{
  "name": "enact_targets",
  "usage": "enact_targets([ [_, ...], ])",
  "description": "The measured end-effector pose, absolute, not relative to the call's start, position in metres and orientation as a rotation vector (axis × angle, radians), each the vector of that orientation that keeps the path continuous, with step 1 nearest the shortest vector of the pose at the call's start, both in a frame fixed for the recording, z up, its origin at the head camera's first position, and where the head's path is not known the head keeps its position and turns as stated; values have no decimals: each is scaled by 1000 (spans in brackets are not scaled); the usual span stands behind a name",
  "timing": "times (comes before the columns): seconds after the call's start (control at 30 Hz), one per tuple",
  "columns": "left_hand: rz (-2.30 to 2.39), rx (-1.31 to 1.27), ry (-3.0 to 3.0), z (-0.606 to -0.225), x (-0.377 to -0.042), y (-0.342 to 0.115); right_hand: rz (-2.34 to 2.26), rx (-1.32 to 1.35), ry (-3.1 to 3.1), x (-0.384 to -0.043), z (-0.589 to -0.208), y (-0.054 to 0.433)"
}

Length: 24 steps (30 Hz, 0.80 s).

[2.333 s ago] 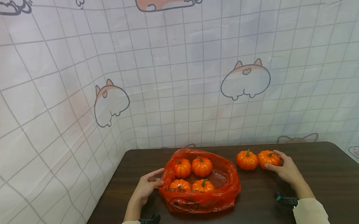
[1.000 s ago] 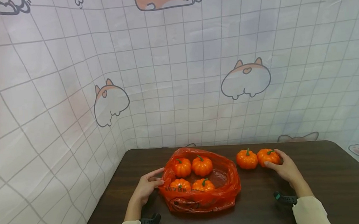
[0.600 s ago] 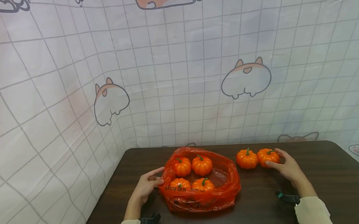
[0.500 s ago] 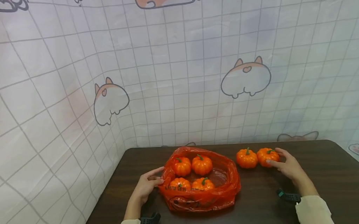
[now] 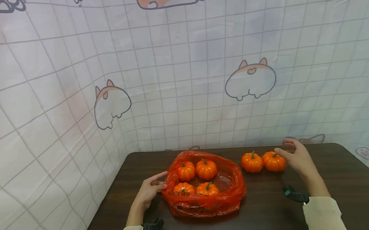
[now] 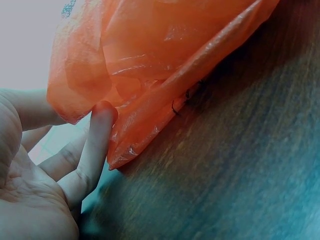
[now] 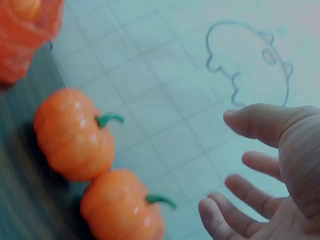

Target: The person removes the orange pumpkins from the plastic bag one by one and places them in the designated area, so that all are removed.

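We judge the bagging partway, four pumpkins [image 5: 206, 169] in the red bag [image 5: 208, 208] and two loose pumpkins [image 5: 252, 162] left on the surface [image 5: 270, 209], our left grip [image 5: 147, 192] touching the bag, fingers apart, our right grip [image 5: 299, 157] spread, empty, near them.

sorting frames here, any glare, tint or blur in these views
Head: fairly even light, small highlights on the pumpkins and bag; left wrist: pale, washed-out top left, teal cast on the table lower right, shiny streaks on the bag; right wrist: bluish cast over the backdrop, pumpkins slightly soft.
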<state>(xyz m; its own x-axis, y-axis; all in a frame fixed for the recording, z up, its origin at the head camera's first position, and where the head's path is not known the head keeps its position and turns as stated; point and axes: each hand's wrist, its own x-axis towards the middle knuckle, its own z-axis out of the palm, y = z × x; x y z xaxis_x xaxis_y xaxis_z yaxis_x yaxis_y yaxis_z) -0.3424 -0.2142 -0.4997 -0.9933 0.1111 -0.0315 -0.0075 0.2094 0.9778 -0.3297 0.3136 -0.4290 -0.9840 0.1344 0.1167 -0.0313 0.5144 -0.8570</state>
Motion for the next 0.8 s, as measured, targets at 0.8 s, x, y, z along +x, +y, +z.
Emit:
enact_targets([
  [0.8, 1911, 81, 2382, -500, -343, -214, 1482, 563, -2547, -329, -419, 204],
])
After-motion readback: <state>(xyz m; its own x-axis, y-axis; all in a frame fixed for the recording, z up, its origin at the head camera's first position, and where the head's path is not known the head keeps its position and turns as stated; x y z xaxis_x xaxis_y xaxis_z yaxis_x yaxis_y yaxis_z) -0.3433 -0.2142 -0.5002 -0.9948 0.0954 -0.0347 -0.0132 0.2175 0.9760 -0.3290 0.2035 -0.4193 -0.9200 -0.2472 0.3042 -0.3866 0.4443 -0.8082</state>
